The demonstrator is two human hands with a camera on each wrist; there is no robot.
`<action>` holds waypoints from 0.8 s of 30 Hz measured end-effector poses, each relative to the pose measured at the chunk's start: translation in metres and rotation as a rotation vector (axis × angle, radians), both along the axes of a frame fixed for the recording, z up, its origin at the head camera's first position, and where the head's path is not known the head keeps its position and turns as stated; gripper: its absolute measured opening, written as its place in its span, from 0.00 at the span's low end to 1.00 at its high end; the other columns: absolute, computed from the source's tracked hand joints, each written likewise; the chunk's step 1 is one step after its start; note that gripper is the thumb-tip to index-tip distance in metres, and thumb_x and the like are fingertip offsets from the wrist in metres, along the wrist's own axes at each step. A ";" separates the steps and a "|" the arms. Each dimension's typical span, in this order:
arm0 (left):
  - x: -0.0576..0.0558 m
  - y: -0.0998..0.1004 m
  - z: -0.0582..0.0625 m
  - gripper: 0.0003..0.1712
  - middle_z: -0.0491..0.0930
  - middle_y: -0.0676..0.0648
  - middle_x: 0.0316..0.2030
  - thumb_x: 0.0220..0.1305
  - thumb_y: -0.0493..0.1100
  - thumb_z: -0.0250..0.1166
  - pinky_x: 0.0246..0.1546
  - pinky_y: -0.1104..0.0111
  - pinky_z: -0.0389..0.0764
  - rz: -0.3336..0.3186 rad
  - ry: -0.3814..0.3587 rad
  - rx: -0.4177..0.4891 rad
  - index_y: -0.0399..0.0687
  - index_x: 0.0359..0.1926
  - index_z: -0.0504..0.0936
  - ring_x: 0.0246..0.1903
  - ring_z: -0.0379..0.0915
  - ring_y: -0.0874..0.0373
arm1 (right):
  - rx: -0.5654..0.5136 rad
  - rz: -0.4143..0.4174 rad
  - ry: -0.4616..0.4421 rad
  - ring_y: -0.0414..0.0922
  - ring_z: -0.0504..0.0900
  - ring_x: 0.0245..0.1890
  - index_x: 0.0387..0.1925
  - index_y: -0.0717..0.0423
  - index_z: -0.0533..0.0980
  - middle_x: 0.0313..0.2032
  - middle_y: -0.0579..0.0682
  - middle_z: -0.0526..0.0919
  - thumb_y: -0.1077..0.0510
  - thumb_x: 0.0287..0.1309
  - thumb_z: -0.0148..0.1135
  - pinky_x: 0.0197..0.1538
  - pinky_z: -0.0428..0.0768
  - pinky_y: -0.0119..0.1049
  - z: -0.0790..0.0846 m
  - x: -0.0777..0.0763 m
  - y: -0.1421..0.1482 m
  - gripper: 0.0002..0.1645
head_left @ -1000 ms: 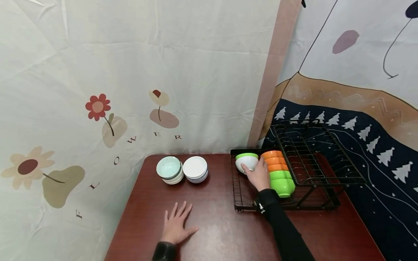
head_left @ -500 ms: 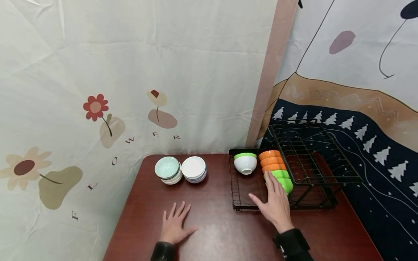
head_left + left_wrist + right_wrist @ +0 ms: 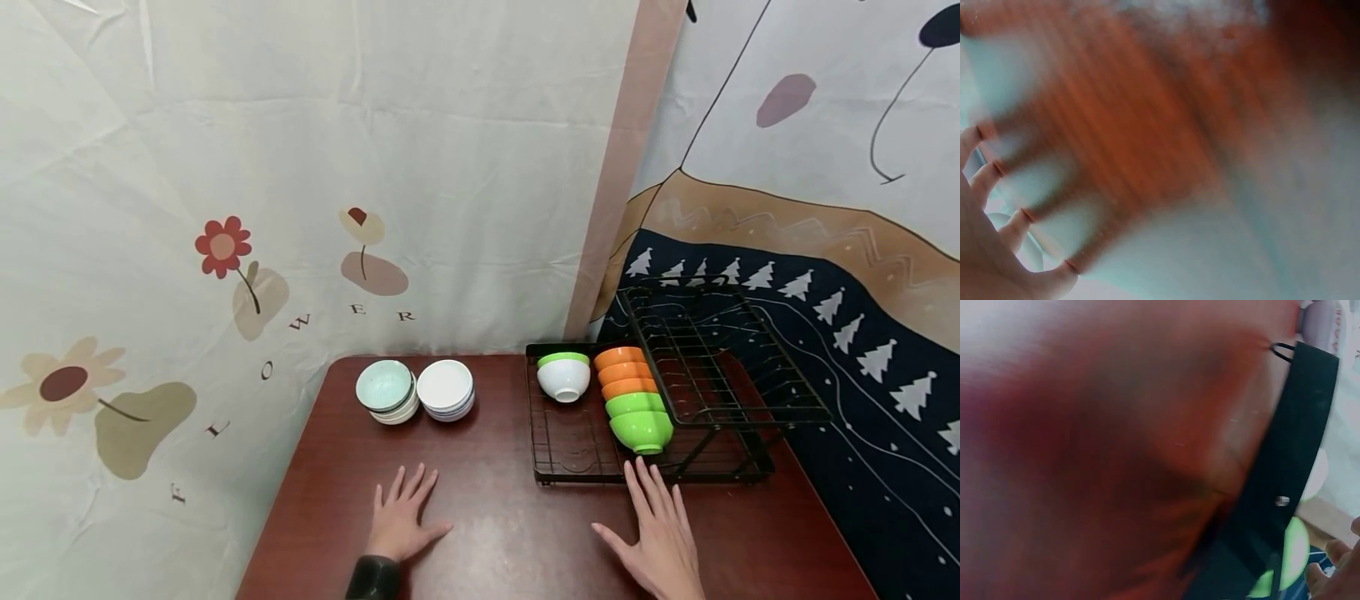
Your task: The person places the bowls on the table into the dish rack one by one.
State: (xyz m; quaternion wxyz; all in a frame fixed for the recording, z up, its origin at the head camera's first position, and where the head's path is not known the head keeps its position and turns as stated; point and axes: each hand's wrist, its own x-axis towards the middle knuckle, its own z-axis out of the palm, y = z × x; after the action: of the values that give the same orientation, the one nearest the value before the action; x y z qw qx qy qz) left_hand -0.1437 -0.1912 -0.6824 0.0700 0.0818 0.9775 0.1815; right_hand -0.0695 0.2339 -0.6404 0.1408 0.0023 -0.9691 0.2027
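My left hand (image 3: 402, 517) lies on the brown table with its fingers spread, holding nothing. On the right, my right hand (image 3: 660, 533) is also spread and holds nothing, its fingertips just at the front edge of the black dish rack (image 3: 558, 477). In the rack's lower tier a white bowl (image 3: 564, 379) leans on its side against a green-rimmed bowl (image 3: 562, 357). Beside them runs a row of tilted nested bowls, orange bowls (image 3: 626, 372) behind and green bowls (image 3: 642, 431) in front. The right wrist view shows the rack's dark edge (image 3: 1282, 456) close up.
Left of the rack stand two stacks on the table (image 3: 510, 533): one topped by a pale mint bowl (image 3: 384, 385), the other by a white dish (image 3: 446, 384). The rack's raised upper shelf (image 3: 727, 358) overhangs its right side. Printed cloth (image 3: 465, 167) hangs behind.
My right hand has let go of the white bowl, leaving it in the rack, and has drawn back toward me to the table's front. The left hand has stayed in place.
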 end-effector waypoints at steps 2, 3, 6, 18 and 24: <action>0.000 0.000 -0.001 0.57 0.68 0.47 0.84 0.55 0.77 0.75 0.80 0.23 0.51 0.000 0.001 0.004 0.63 0.82 0.73 0.86 0.55 0.33 | -0.010 -0.010 -0.054 0.68 0.65 0.81 0.87 0.51 0.60 0.82 0.64 0.67 0.30 0.55 0.81 0.84 0.55 0.71 -0.005 0.006 0.003 0.68; 0.000 0.000 -0.001 0.57 0.68 0.47 0.84 0.55 0.77 0.75 0.80 0.23 0.51 -0.001 0.002 0.003 0.63 0.82 0.73 0.85 0.56 0.33 | -0.010 -0.017 -0.081 0.69 0.66 0.80 0.86 0.52 0.61 0.82 0.65 0.67 0.29 0.55 0.81 0.81 0.59 0.73 -0.008 0.009 0.004 0.68; 0.000 0.000 -0.002 0.57 0.68 0.47 0.84 0.55 0.77 0.76 0.80 0.23 0.51 0.002 0.000 0.005 0.63 0.81 0.73 0.86 0.56 0.34 | -0.003 -0.035 -0.184 0.72 0.67 0.78 0.84 0.58 0.64 0.81 0.68 0.68 0.25 0.56 0.78 0.75 0.64 0.77 -0.015 0.014 0.007 0.68; 0.000 0.000 0.000 0.57 0.69 0.47 0.83 0.55 0.76 0.76 0.80 0.23 0.51 -0.001 0.009 0.012 0.62 0.81 0.74 0.85 0.56 0.33 | -0.029 -0.044 -0.574 0.75 0.56 0.84 0.87 0.59 0.58 0.85 0.70 0.58 0.12 0.53 0.66 0.80 0.50 0.83 -0.045 0.013 0.011 0.78; 0.000 0.001 0.001 0.56 0.70 0.46 0.83 0.54 0.76 0.77 0.79 0.23 0.52 0.001 0.004 0.018 0.62 0.81 0.74 0.85 0.57 0.32 | -0.046 -0.043 -0.602 0.75 0.54 0.85 0.85 0.60 0.61 0.84 0.70 0.59 0.12 0.52 0.67 0.81 0.46 0.82 -0.051 0.012 0.010 0.77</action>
State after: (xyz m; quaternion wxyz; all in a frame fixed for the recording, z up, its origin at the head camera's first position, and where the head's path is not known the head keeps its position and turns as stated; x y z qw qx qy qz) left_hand -0.1438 -0.1905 -0.6817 0.0673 0.0824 0.9760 0.1900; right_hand -0.0580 0.2436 -0.6919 -0.1484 -0.0816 -0.9623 0.2129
